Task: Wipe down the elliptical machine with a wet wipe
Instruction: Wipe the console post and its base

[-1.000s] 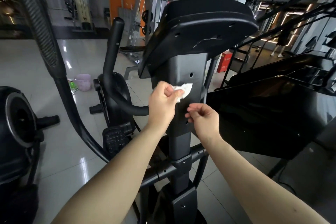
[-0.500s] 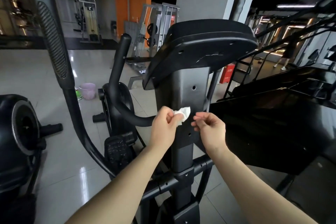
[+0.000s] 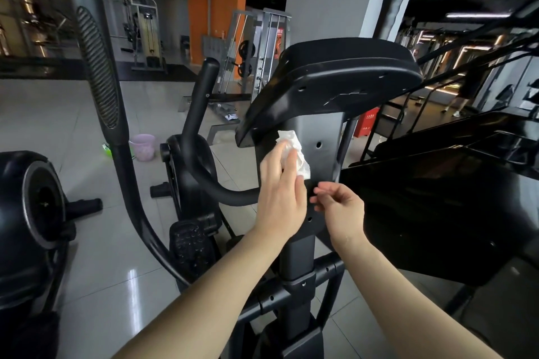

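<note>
The black elliptical machine stands right in front of me, its grey centre column (image 3: 320,137) rising to the underside of the console (image 3: 335,79). My left hand (image 3: 281,192) presses a crumpled white wet wipe (image 3: 294,151) flat against the upper column, just under the console. My right hand (image 3: 341,210) hovers lower and to the right, close to the column, its fingertips pinched together with nothing visible between them. A curved black handlebar (image 3: 198,151) runs off to the left behind my left hand.
A long moving arm with a ribbed grip (image 3: 96,73) rises at the left. A black flywheel housing (image 3: 32,207) sits at the far left. A pink bucket (image 3: 143,147) stands on the tiled floor. Another dark machine (image 3: 437,183) fills the right side.
My left hand has risen and opened flat, spreading the wipe on the upper column. The right hand stays pinched beside it. The view has tilted upward.
</note>
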### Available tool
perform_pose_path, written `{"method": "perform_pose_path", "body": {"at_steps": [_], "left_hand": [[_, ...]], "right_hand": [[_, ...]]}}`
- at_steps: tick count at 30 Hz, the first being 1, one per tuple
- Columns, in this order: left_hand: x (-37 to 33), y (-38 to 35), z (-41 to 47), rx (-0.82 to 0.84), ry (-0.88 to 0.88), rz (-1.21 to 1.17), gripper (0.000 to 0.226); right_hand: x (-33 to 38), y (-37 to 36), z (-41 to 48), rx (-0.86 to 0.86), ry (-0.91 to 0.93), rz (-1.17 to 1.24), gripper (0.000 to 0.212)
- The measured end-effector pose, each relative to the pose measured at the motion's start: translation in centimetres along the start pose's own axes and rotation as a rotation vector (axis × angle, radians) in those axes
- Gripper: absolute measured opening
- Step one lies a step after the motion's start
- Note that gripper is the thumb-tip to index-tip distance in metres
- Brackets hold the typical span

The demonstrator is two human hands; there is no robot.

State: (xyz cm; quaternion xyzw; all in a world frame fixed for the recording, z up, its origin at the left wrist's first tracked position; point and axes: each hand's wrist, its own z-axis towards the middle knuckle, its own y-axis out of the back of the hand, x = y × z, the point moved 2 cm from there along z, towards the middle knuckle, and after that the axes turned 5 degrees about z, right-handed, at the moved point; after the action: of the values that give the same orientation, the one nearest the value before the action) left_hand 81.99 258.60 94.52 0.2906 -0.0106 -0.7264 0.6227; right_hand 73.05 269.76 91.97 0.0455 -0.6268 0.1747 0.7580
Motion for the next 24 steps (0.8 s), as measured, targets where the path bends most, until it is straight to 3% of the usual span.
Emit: {"method": "perform_pose_path", "body": {"at_steps": [4,9,12,15,18,20,22,24], "left_hand": [[-0.3,-0.6,0.3,0.174,-0.106,0.152,0.063],[0.6,-0.9,0.9,0.203,-0.169,0.273,0.067],[0.8,-1.3,0.2,0.184,-0.128,0.202,0.068],[1.3,-2.0,-0.8,0.19,0.034,0.04,0.075],[4.0,-2.9,-1.2,0.245,0.473,-0.163,0.078],[5.2,-3.0,-0.7,0.304,0.649,-0.207,0.08],[4.4,-2.5,0.5,0.301,0.658,-0.265,0.089],[2.4,-2.0,1.3,0.283,0.553,-0.269,0.091]], "right_hand": [[-0.4,0.4,0.2,-0.031,-0.02,0.001,0.012],[-0.5,0.3,0.2,-0.039,-0.039,0.007,0.012],[-0.4,0.2,-0.1,-0.032,-0.04,0.01,0.013],[-0.2,0.3,-0.2,-0.03,-0.04,0.027,0.013],[0.0,0.5,-0.3,-0.032,-0.039,0.032,0.013],[0.0,0.6,-0.5,-0.03,-0.04,0.03,0.013],[0.0,0.5,-0.5,-0.028,-0.042,0.026,0.013],[-0.2,0.3,-0.4,-0.025,-0.043,0.012,0.013]]}}
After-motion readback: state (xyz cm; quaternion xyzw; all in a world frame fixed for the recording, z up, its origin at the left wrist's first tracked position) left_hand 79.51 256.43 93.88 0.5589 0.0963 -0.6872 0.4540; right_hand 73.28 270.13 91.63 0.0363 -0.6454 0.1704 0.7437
